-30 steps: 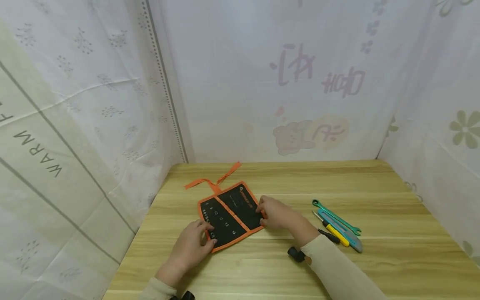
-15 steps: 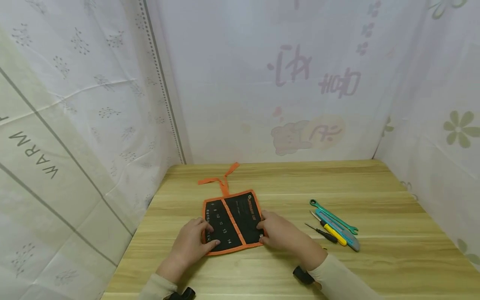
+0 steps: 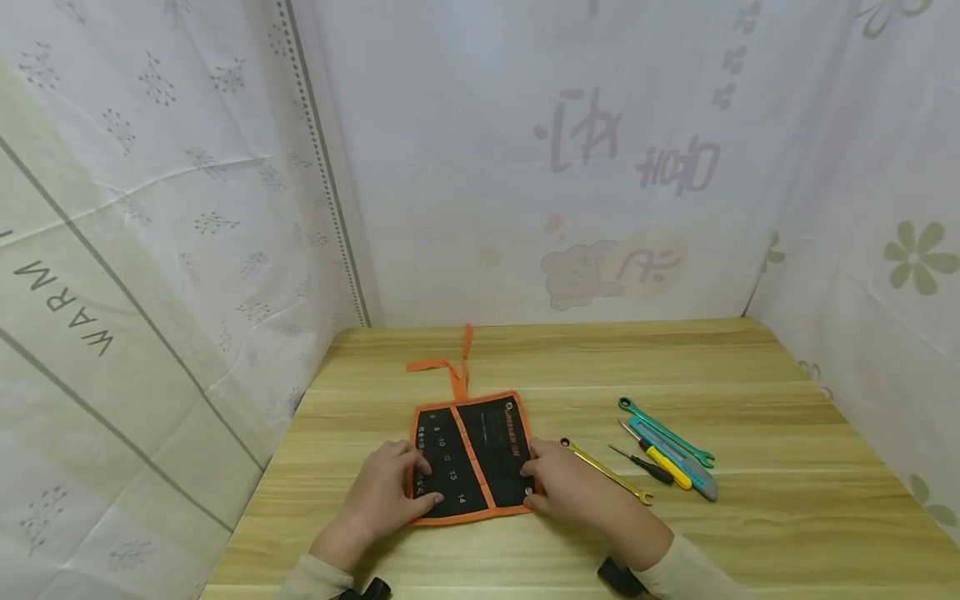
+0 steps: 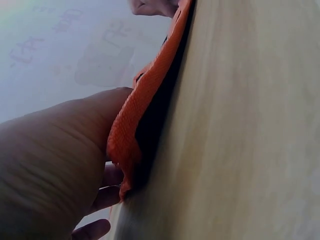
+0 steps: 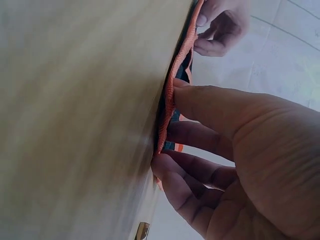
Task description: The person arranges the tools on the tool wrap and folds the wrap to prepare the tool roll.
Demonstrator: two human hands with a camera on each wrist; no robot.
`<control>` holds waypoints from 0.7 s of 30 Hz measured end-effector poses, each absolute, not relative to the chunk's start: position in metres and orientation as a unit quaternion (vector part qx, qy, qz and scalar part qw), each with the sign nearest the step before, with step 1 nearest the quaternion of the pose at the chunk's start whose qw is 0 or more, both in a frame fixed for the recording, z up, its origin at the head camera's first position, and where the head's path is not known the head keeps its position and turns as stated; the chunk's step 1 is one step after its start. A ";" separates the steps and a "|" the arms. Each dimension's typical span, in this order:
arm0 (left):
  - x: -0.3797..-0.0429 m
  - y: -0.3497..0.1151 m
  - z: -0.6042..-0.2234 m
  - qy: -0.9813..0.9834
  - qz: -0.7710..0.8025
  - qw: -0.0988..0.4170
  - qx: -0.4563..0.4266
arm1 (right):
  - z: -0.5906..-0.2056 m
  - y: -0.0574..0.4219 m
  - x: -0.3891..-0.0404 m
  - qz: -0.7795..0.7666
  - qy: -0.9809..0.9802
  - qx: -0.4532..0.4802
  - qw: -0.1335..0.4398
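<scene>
A black fabric tool pouch (image 3: 487, 442) with orange trim, printed sizes and an orange divider strip lies spread on the table. Its orange tie strap (image 3: 461, 383) points to the far side. My left hand (image 3: 386, 487) holds the left edge, thumb on top near the lower corner. At the opposite edge my right hand (image 3: 573, 487) pinches the border close to the lower right corner. In the left wrist view the orange border (image 4: 150, 95) rises slightly off the wood. In the right wrist view, thumb and fingers meet at the trim (image 5: 172, 90).
Right of the pouch lies a gold wrench (image 3: 607, 473), partly beside my right forearm. Farther right are a green wrench (image 3: 667, 433), a teal-and-grey utility knife (image 3: 686, 467), a yellow screwdriver (image 3: 667, 467) and a small black screwdriver (image 3: 648, 467). Printed cloth (image 3: 487, 167) hangs behind the table.
Both hands have turned the pouch clockwise and drawn it nearer, so its strap now points away. The gold wrench has come into view from behind the right arm.
</scene>
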State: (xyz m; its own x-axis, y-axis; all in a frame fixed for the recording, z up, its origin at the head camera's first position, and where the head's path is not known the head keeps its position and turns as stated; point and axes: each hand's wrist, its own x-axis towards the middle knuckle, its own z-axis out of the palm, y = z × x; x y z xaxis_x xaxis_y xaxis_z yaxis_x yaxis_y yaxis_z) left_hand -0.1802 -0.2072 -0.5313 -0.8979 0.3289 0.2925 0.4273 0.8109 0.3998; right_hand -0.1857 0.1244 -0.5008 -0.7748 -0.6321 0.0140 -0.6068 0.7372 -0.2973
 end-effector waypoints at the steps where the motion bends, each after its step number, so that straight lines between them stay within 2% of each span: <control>1: -0.180 -0.207 -0.531 -0.946 -0.233 0.106 -0.200 | -0.501 0.125 -0.185 -0.146 0.931 -0.331 0.048; 9: -0.178 -0.205 -0.533 -0.945 -0.241 0.106 -0.192 | -0.500 0.128 -0.179 -0.157 0.932 -0.323 0.054; 21: -0.178 -0.205 -0.535 -0.948 -0.241 0.090 -0.186 | -0.502 0.135 -0.180 -0.162 0.926 -0.340 0.013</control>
State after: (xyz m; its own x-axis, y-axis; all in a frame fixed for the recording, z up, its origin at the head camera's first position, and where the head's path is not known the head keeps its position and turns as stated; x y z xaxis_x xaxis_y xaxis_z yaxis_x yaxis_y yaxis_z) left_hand -0.1775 -0.2049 -0.5349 -0.9145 0.3101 0.2600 0.3966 0.8143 0.4237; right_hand -0.1798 0.1350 -0.5020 -0.7690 -0.6336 0.0852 -0.6249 0.7168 -0.3095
